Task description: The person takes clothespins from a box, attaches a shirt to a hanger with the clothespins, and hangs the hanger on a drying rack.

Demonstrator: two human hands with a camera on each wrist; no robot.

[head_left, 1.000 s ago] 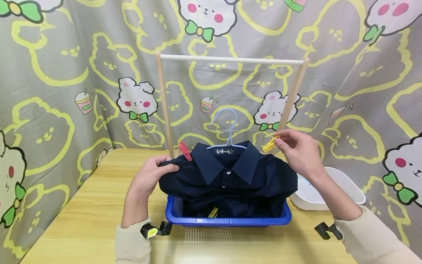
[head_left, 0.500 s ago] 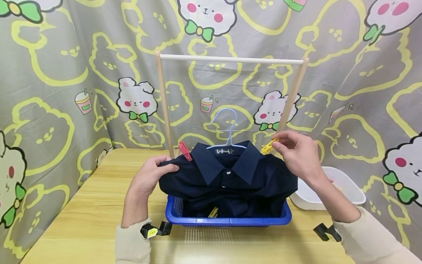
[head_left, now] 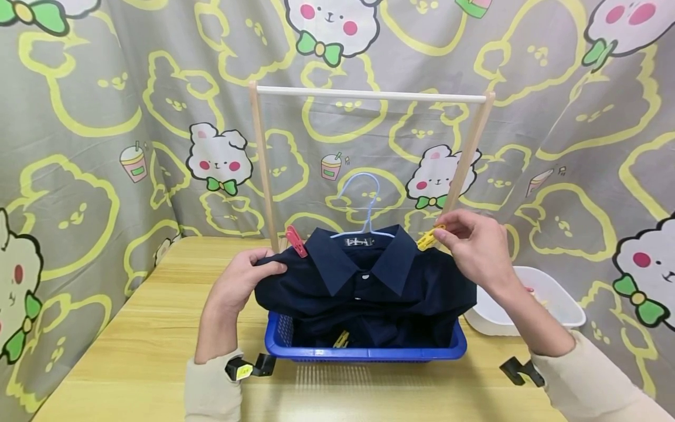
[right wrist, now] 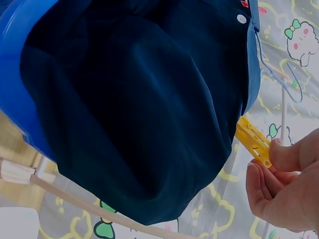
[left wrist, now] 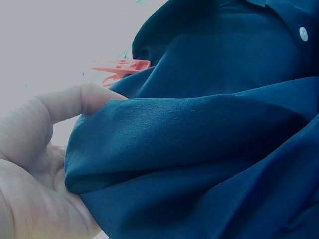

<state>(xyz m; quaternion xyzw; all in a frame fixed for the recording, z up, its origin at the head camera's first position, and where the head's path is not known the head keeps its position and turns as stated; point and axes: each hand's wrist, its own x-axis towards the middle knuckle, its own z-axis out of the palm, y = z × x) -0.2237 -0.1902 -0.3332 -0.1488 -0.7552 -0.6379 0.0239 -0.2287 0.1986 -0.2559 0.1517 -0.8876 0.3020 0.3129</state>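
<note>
A dark navy collared shirt [head_left: 358, 275] hangs on a light blue hanger [head_left: 371, 202], its lower part bunched in a blue basket [head_left: 364, 354]. My left hand [head_left: 239, 281] grips the shirt's left shoulder between thumb and fingers; in the left wrist view the cloth [left wrist: 164, 134] folds over that hand. Close by, a red clothespin [head_left: 296, 241] is clipped on the shoulder beside the collar. Between the thumb and fingers of my right hand [head_left: 480, 246] is a yellow clothespin [right wrist: 253, 141], its tip right at the other shoulder next to the collar.
Behind the basket stands a wooden rack with a white rail [head_left: 369, 95]. A white tub [head_left: 559, 299] with small coloured items sits at the right, partly behind my right forearm. Another yellow clothespin [head_left: 341, 339] lies on the shirt in the basket. A patterned curtain [head_left: 174, 35] encloses the table.
My right hand has moved the yellow clothespin slightly left and down, onto the shirt's shoulder by the collar. My left hand, the shirt and the red clothespin have stayed in place.
</note>
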